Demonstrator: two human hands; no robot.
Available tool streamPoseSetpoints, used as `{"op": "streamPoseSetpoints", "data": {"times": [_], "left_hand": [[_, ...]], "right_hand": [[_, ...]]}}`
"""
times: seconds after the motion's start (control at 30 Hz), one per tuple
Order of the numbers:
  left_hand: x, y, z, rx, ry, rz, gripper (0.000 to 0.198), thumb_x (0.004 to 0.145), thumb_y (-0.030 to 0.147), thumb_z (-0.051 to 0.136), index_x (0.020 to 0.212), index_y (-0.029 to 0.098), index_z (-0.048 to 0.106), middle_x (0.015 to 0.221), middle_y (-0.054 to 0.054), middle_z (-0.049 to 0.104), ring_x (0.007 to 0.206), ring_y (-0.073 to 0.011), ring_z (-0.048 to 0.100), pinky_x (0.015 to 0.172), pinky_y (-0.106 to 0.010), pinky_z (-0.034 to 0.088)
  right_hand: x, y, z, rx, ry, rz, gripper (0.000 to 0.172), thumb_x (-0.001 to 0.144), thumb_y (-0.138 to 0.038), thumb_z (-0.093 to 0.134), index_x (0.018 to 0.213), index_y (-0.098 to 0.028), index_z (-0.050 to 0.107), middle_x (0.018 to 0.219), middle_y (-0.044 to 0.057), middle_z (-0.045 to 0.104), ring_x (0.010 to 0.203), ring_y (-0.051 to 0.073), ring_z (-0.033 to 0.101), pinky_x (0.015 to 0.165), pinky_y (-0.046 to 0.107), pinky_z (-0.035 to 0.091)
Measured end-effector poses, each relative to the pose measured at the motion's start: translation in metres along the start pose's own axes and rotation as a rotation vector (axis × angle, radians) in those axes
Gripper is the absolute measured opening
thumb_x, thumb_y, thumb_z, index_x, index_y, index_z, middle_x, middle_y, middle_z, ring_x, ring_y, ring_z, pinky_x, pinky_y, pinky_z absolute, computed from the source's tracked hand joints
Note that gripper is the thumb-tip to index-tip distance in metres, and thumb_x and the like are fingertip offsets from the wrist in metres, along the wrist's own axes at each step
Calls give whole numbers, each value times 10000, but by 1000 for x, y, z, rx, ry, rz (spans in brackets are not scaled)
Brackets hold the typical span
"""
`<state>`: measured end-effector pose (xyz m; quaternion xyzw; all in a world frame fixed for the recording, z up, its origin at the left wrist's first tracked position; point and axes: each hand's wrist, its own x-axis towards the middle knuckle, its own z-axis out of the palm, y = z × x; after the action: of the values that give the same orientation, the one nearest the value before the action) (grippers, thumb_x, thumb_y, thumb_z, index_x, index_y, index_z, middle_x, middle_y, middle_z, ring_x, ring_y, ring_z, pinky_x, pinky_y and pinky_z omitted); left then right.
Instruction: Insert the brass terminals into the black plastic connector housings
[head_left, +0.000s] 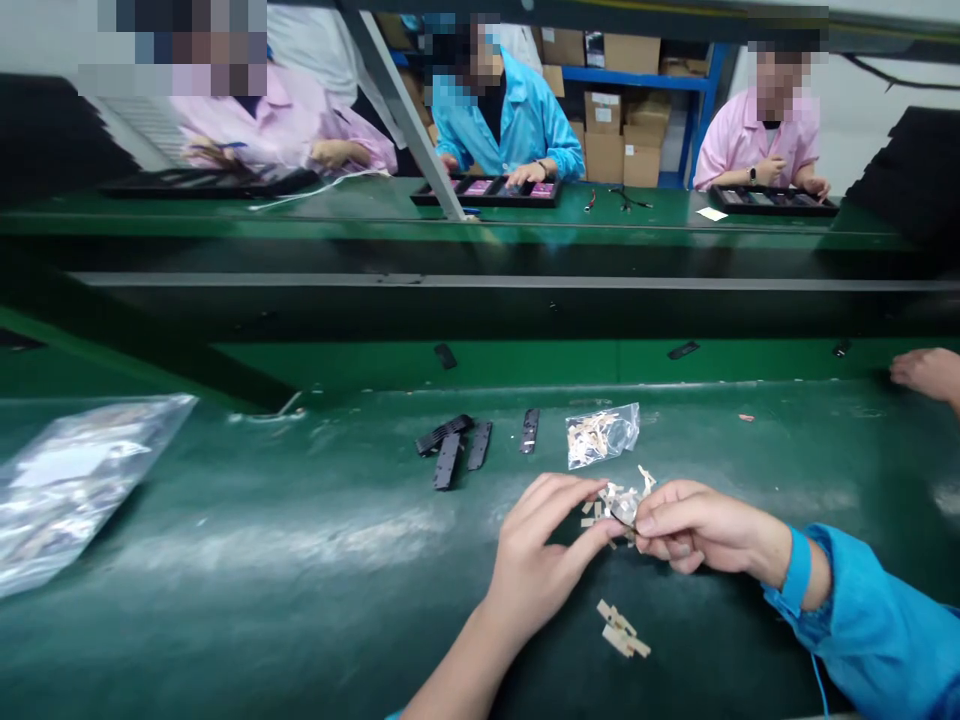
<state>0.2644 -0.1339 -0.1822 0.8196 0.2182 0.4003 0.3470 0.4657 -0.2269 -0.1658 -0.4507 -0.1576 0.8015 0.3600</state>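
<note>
My left hand (544,545) curves its thumb and fingers around the left side of a crumpled whitish clear bag (624,503) with pale bits at its top. From the other side my right hand (686,525) pinches the same bag between thumb and fingers. Small cream-coloured strips (592,515) lie on the bench partly behind my hands, and a second little pile of strips (622,632) lies nearer to me. Beyond my fingers rests a clear zip bag (602,436) full of similar pale pieces. What my fingertips cover is hidden.
Several black plastic parts (448,460) lie left of the zip bag. A large clear bag (71,480) sits at far left, near a slanted green post (150,330). Another person's hand (930,375) reaches in at right. Across the conveyor, people work over black trays (495,192).
</note>
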Motion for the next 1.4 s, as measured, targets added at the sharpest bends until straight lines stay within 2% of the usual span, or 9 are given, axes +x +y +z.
{"op": "streamPoseSetpoints", "data": {"times": [0.07,0.13,0.3,0.4,0.57,0.7,0.83,1.03,1.4], "left_hand": [[0,-1,-1,41,8,47,325,862,240,822,1169,208,721,909,-28,736,831,-170,667,785,-285,529],[0,0,-1,56,0,23,353,863,216,810,1201,200,712,919,-35,740,838,-177,669,797,-297,527],[4,7,0,-166,-147,-280,129,886,185,707,980,192,796,906,-57,761,841,-184,706,775,-280,549],[6,12,5,-318,-191,-443,134,888,258,708,886,193,826,886,-69,773,827,-187,712,770,-274,552],[4,15,13,-338,-117,-565,140,841,285,753,766,192,825,813,-69,746,753,-174,671,684,-252,527],[2,13,13,-317,-58,-570,128,833,278,752,771,195,829,802,-65,731,721,-161,651,643,-239,512],[2,12,12,-339,-125,-554,116,823,258,745,764,189,818,802,-66,730,718,-161,645,637,-242,506],[0,15,13,-355,-227,-521,131,851,242,709,769,187,796,793,-62,727,708,-155,621,638,-251,481],[1,16,14,-373,-234,-497,109,841,210,696,794,184,791,797,-59,716,700,-153,613,619,-249,465]], "right_hand": [[-1,0,-1,25,0,-38,285,613,-333,894,691,-132,708,496,-69,472,422,26,245,411,194,119],[-2,-1,-1,-18,49,-119,253,636,-319,882,680,-135,714,487,-69,469,426,30,255,425,202,122],[-1,0,1,-255,288,-430,245,723,-368,867,728,-141,775,622,2,641,559,80,462,533,208,327],[1,5,3,-332,326,-498,269,734,-396,861,819,-147,806,759,45,718,674,131,553,628,248,413],[2,14,6,-469,333,-508,291,803,-396,760,928,-143,827,688,16,635,613,116,437,572,259,342],[0,14,6,-624,420,-566,238,833,-345,710,929,-165,833,700,4,621,600,109,395,552,263,301],[-2,10,6,-680,510,-628,166,810,-332,760,850,-175,799,680,-19,579,604,106,394,550,263,293],[-3,10,6,-646,482,-617,123,796,-293,753,779,-171,751,644,-37,540,592,102,385,543,259,291],[0,11,4,-600,476,-589,150,781,-306,761,810,-161,737,660,-31,550,610,111,412,556,255,318]]}}
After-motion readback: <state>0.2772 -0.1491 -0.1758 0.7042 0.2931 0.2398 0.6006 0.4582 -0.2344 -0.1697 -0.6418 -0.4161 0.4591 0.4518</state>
